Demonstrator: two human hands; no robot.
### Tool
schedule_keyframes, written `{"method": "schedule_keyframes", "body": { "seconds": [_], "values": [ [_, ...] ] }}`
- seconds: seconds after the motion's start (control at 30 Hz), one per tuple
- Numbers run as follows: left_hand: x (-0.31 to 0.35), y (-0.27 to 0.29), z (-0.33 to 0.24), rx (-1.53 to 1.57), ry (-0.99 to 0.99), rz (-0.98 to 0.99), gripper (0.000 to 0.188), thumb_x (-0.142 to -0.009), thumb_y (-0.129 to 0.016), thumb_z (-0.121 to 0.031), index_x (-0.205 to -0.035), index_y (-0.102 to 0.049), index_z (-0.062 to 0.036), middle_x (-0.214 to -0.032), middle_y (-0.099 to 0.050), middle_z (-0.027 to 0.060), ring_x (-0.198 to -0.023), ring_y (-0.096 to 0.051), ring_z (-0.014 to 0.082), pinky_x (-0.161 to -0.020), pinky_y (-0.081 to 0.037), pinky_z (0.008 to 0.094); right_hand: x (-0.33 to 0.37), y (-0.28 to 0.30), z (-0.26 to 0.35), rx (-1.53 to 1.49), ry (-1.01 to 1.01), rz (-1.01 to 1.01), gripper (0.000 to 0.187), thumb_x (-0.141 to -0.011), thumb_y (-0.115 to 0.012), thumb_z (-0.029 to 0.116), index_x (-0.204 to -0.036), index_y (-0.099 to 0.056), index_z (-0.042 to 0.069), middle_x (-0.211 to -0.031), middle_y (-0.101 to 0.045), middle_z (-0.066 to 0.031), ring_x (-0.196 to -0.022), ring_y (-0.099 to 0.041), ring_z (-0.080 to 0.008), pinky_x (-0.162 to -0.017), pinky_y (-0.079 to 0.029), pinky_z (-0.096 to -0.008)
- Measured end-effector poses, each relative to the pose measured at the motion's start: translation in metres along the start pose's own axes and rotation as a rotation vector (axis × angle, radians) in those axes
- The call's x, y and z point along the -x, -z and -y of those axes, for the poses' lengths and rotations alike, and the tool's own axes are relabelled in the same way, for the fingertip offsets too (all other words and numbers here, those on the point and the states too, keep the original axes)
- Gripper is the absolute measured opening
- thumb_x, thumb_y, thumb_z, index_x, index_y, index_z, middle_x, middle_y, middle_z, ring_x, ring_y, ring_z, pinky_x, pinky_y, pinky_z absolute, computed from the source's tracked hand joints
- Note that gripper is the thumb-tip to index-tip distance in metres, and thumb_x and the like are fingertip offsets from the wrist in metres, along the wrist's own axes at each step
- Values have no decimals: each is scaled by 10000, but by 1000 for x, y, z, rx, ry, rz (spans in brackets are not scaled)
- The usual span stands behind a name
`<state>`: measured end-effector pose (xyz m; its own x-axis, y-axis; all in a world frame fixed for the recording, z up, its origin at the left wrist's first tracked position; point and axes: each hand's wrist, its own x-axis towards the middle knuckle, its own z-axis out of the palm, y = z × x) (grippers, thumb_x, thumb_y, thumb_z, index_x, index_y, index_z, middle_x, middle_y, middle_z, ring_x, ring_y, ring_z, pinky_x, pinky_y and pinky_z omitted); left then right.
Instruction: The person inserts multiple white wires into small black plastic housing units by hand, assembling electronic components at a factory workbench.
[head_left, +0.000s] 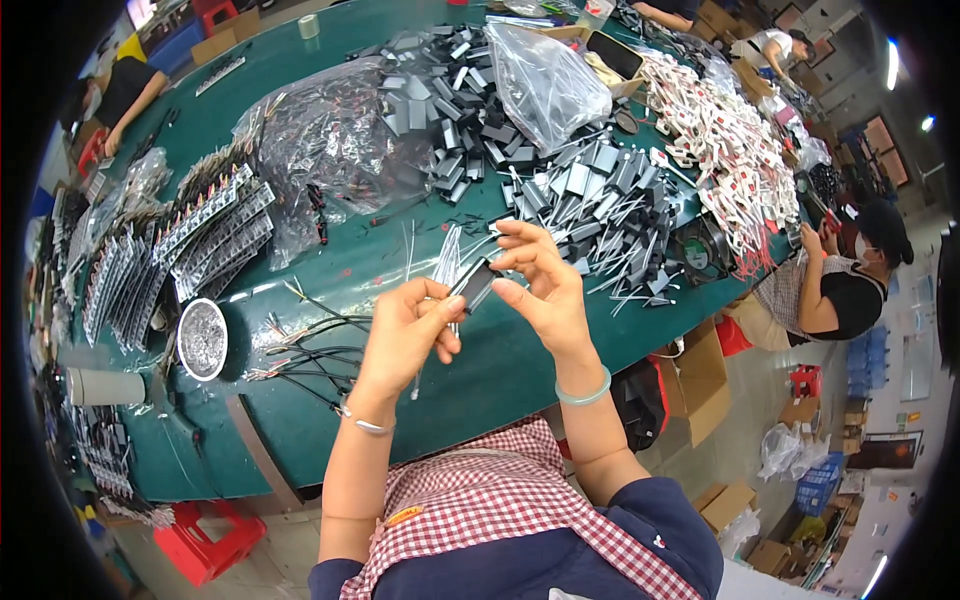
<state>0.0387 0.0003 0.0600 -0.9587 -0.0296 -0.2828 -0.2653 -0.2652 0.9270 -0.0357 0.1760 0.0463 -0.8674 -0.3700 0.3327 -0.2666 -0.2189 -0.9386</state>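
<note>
My left hand (pixel 412 325) pinches a small flat black rectangular case (pixel 479 287) between thumb and fingers, above the front of the green table. My right hand (pixel 545 290) is on the case's other side, its fingers curved and spread apart. Its thumb and index fingertip come close to the case; whether they touch it I cannot tell. Thin white strips (pixel 450 250) lie behind and under the left hand, partly hidden by it. Further right is a heap of similar dark cases with white strips (pixel 600 190).
Loose black cases (pixel 440 100) lie beyond, beside clear plastic bags (pixel 545 85). Stacked circuit boards (pixel 215 225), a metal bowl (pixel 202 340) and black cables (pixel 320 350) are at left. White wired parts (pixel 710 130) pile up at right. A co-worker (pixel 850 270) sits on the right.
</note>
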Motion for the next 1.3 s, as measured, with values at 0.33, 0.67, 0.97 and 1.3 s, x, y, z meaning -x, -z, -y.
{"method": "schedule_keyframes", "body": {
  "seconds": [0.33, 0.67, 0.97, 1.3],
  "values": [
    [-5, -13, 11, -135, -61, -50, 195, -922, -616, -140, -927, -566, 48, -744, -654, 94, -622, -645, 122, -498, -522, 234, 9, -15, -3, 322, -24, -31, 73, -817, -690, 58, -827, -659, -8, -1332, -500, -160, -1206, -477, -268, -984, -396, -363],
    [-7, -19, 12, -308, -94, -65, 190, -919, -622, -144, -903, -565, 37, -697, -647, 82, -605, -633, 112, -498, -506, 242, 15, -11, -10, -69, -250, -124, 59, -814, -701, 29, -818, -662, -16, -1314, -506, -153, -1123, -523, -228, -917, -438, -331],
    [-19, -19, 16, -357, -98, -13, 233, -940, -594, -201, -939, -584, 33, -750, -632, 61, -597, -590, 88, -490, -463, 215, 15, 0, -11, -50, -200, -239, 61, -888, -633, 52, -893, -633, -9, -1199, -576, -100, -925, -552, -101, -814, -447, -240],
    [-26, -22, 16, -201, -88, -63, 271, -933, -597, -242, -960, -590, 28, -718, -641, 55, -555, -557, 93, -490, -426, 243, 16, -2, -7, 469, 68, -266, 110, -814, -700, 93, -900, -696, 25, -1210, -583, -140, -1074, -568, -264, -923, -443, -356]
  ]
}}
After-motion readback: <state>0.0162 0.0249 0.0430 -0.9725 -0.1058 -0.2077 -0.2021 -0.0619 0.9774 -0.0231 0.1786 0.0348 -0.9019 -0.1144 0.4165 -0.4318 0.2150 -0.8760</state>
